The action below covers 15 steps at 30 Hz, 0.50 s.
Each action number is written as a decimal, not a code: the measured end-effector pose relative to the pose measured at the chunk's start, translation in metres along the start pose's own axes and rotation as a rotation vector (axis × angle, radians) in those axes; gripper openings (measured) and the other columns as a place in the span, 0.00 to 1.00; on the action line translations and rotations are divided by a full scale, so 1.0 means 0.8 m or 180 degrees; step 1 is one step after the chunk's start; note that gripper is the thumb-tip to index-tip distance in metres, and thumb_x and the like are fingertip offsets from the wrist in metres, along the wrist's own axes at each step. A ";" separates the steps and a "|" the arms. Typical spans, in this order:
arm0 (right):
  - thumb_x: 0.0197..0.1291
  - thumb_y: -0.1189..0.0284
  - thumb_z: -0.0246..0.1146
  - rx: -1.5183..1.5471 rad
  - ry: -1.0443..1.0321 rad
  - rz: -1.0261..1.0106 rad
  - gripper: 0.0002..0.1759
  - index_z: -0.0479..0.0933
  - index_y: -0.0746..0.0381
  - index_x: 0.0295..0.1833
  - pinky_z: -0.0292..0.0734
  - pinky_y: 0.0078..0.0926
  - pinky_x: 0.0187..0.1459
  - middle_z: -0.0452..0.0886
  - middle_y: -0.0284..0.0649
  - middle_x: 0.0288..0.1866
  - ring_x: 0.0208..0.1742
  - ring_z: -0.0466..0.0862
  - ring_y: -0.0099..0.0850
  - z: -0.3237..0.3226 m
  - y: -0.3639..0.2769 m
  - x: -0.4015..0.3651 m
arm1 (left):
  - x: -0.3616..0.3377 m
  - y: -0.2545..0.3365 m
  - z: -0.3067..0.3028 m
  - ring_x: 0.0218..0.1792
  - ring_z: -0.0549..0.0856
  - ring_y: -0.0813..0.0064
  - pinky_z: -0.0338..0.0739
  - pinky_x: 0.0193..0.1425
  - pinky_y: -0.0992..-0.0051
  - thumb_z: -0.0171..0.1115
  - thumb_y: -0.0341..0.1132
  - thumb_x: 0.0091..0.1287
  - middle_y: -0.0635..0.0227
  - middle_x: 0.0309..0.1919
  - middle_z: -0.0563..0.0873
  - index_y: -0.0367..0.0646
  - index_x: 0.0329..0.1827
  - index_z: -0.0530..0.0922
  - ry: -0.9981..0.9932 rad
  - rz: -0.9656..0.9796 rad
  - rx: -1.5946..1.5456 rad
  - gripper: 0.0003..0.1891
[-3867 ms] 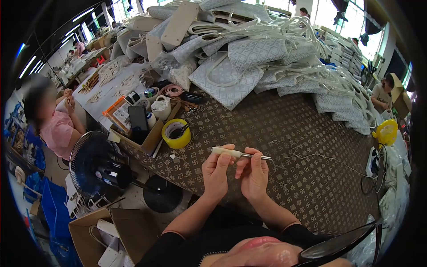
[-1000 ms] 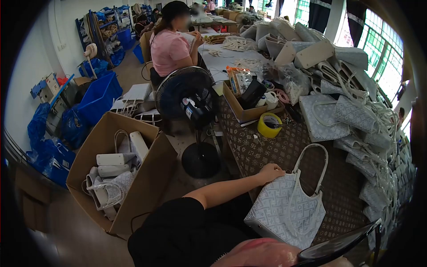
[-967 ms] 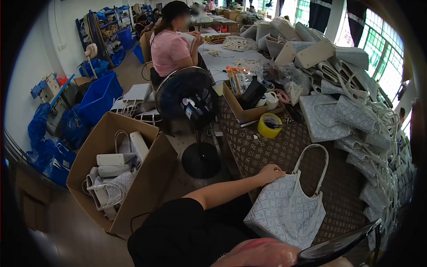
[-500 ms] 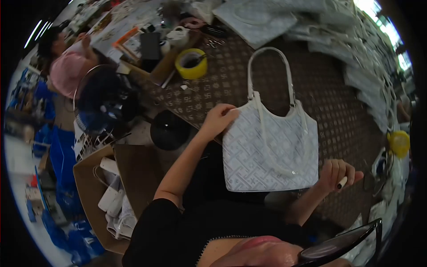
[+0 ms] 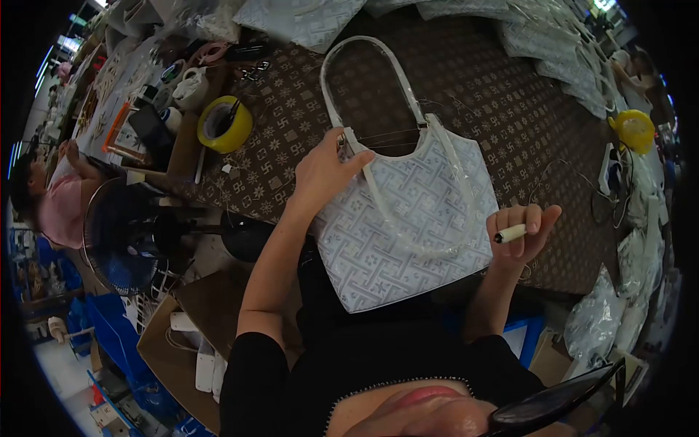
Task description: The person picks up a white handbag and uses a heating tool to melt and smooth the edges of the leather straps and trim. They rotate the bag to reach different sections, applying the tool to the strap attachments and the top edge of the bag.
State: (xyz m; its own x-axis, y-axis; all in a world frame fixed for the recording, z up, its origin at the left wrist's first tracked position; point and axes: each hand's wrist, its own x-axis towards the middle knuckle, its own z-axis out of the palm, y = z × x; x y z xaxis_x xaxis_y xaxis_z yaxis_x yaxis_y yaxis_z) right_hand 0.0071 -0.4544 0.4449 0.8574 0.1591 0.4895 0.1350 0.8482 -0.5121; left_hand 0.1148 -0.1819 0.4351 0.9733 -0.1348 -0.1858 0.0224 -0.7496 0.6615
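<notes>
A white handbag [image 5: 408, 211] with a grey geometric pattern lies at the table's front edge, slightly tilted. One handle [image 5: 370, 45] is stretched away from me; the other, in clear wrap, hangs over the front. My left hand [image 5: 320, 175] pinches the bag's upper left corner by the handle joint, thumb on the front face. My right hand [image 5: 535, 226] is closed around a short cream pen-like stick [image 5: 511, 234] with a dark end, beside the bag's right side. Its exact kind cannot be made out.
Yellow tape [image 5: 240, 131] lies on the brown patterned table [image 5: 284, 95], near a cardboard tray [image 5: 191, 146] of small items. Wrapped bags [image 5: 553, 51] line the far right. A fan [image 5: 120, 237], an open carton [image 5: 171, 349] and a seated person [image 5: 62, 207] are at left.
My view has turned, shifting the scene leftward. My left hand has moved up to the handle joint at the bag's corner. The right hand has turned, still with the stick, and sits closer to the bag.
</notes>
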 end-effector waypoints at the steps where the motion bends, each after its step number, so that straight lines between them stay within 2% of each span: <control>1: 0.69 0.49 0.32 -0.0037 0.0033 -0.0037 0.33 0.79 0.60 0.39 0.67 0.20 0.21 0.74 0.34 0.13 0.14 0.71 0.23 0.001 0.001 -0.001 | 0.001 0.000 0.004 0.44 0.82 0.60 0.74 0.47 0.69 0.64 0.52 0.54 0.51 0.44 0.81 0.37 0.61 0.66 -0.0043 0.0044 0.0002 0.37; 4: 0.69 0.48 0.28 0.0144 0.0185 0.0129 0.35 0.78 0.59 0.38 0.69 0.24 0.24 0.74 0.35 0.13 0.12 0.71 0.25 -0.007 0.002 -0.011 | 0.004 -0.010 0.000 0.47 0.81 0.58 0.73 0.51 0.67 0.69 0.51 0.49 0.44 0.44 0.80 0.36 0.62 0.63 -0.0255 -0.0196 -0.0620 0.42; 7: 0.69 0.48 0.27 0.0019 0.0208 0.0244 0.36 0.77 0.60 0.39 0.70 0.26 0.26 0.74 0.36 0.13 0.12 0.70 0.25 -0.004 -0.006 -0.011 | -0.010 -0.036 -0.006 0.46 0.81 0.58 0.73 0.50 0.68 0.71 0.51 0.48 0.43 0.43 0.80 0.36 0.63 0.63 -0.0026 0.0096 -0.0453 0.43; 10: 0.69 0.48 0.26 0.0049 0.0282 0.0210 0.36 0.77 0.60 0.41 0.70 0.29 0.27 0.74 0.37 0.13 0.13 0.70 0.27 -0.002 -0.006 -0.011 | -0.022 -0.055 -0.027 0.48 0.80 0.59 0.73 0.51 0.69 0.71 0.50 0.48 0.47 0.46 0.80 0.35 0.62 0.65 -0.0339 -0.0193 -0.0369 0.42; 12: 0.69 0.48 0.26 0.0372 0.0550 0.0304 0.36 0.76 0.60 0.41 0.70 0.29 0.28 0.74 0.37 0.13 0.14 0.70 0.27 -0.059 -0.026 0.015 | 0.016 -0.016 -0.010 0.48 0.80 0.59 0.73 0.51 0.69 0.71 0.49 0.48 0.50 0.47 0.80 0.35 0.61 0.66 -0.0659 -0.0556 -0.0325 0.40; 15: 0.69 0.49 0.25 0.0582 0.0891 0.0522 0.36 0.77 0.59 0.41 0.69 0.27 0.29 0.73 0.36 0.13 0.16 0.68 0.26 -0.058 -0.004 0.014 | 0.007 0.004 -0.011 0.47 0.80 0.59 0.73 0.50 0.67 0.71 0.45 0.48 0.55 0.46 0.80 0.36 0.59 0.69 -0.0606 -0.0322 0.0022 0.37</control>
State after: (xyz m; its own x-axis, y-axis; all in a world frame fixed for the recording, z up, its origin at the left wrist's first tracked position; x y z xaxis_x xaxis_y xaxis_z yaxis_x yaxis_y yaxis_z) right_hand 0.0392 -0.4789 0.4194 0.9663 0.1774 0.1864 -0.0847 0.9032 -0.4208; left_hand 0.1224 -0.1791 0.4424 0.9054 -0.1782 -0.3854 0.1156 -0.7699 0.6276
